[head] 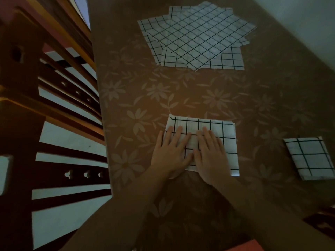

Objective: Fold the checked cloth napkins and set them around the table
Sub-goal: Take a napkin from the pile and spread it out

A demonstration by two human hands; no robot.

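A white napkin with black checks (224, 142) lies folded into a rectangle near the table's front edge. My left hand (170, 153) and my right hand (210, 156) press flat on its left half, fingers straight, side by side. A smaller folded checked napkin (310, 157) sits to the right, apart from my hands. At the far side lies a loose pile of unfolded checked napkins (195, 37), overlapping at different angles.
The table (145, 98) wears a brown cloth with pale flower prints. Dark wooden chair backs (59, 98) stand close along the table's left edge. A pale wall or floor (308, 24) shows at the upper right.
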